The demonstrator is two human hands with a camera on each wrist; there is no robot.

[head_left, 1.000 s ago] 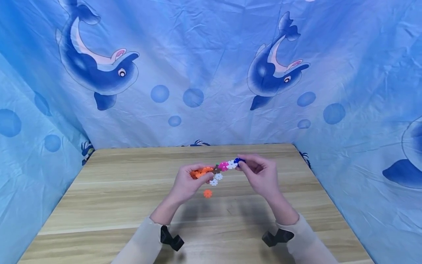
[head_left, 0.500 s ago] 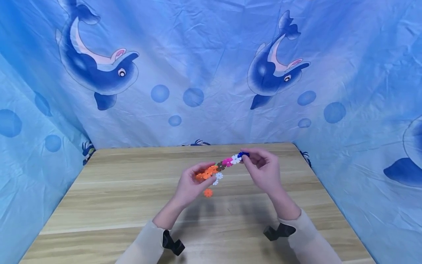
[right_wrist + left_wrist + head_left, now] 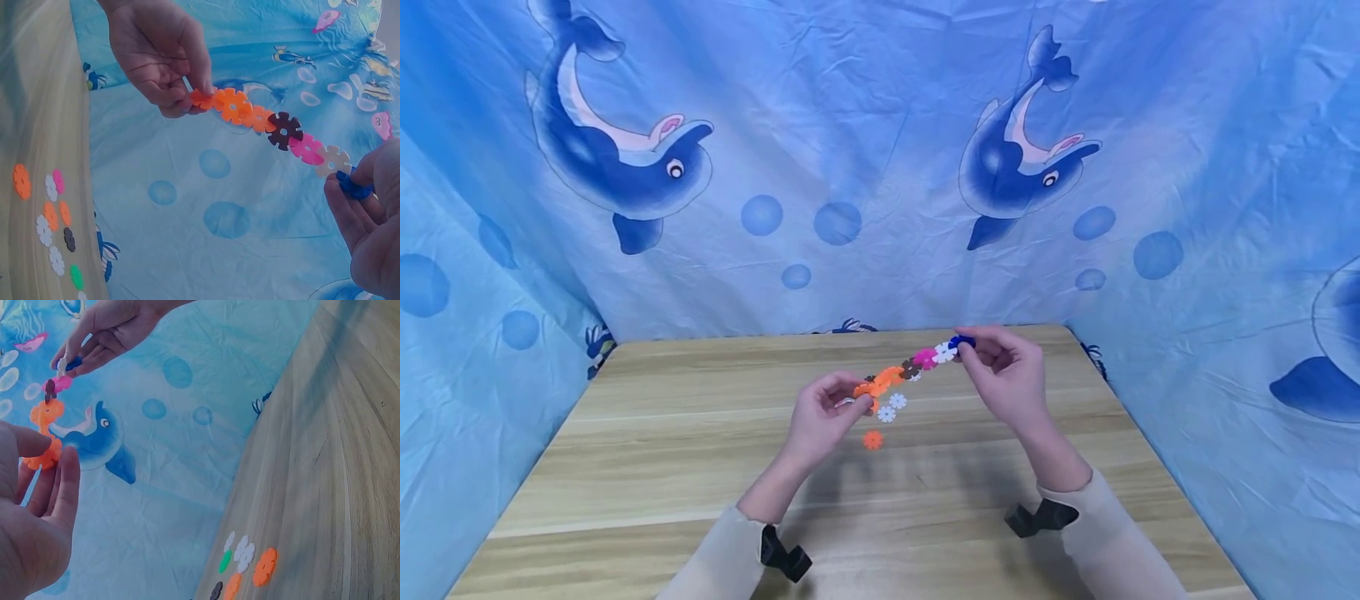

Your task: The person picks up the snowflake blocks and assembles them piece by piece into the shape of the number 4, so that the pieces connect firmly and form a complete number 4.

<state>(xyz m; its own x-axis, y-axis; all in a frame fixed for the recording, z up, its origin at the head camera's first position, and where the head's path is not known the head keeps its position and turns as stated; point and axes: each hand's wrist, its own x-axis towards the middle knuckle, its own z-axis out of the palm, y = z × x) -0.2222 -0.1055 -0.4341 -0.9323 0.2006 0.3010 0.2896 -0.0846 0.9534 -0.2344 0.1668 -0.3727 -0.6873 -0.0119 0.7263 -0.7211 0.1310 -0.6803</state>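
A chain of notched, flower-shaped plastic discs is stretched between my two hands above the table. My left hand (image 3: 820, 421) pinches the orange end disc (image 3: 201, 99) between thumb and fingers. At the other end, my right hand (image 3: 1011, 379) pinches a dark blue disc (image 3: 355, 183), partly covered by its fingertips. Between them, in the right wrist view, run more orange discs (image 3: 233, 106), a dark brown disc (image 3: 285, 131), a pink disc (image 3: 306, 149) and a white disc (image 3: 333, 162), each slotted into its neighbour. The chain slants up toward my right hand.
Loose discs lie on the wooden table (image 3: 700, 467) below the chain: an orange one (image 3: 873, 439), white ones (image 3: 887, 414), a green one (image 3: 76, 277), a black one (image 3: 69, 239) and others. A blue dolphin-print curtain (image 3: 865, 150) surrounds the table's back and sides.
My right hand has moved up and to the right with the blue end. The left hand has shifted slightly left in the last half second. The chain is now stretched longer and tilts more steeply.
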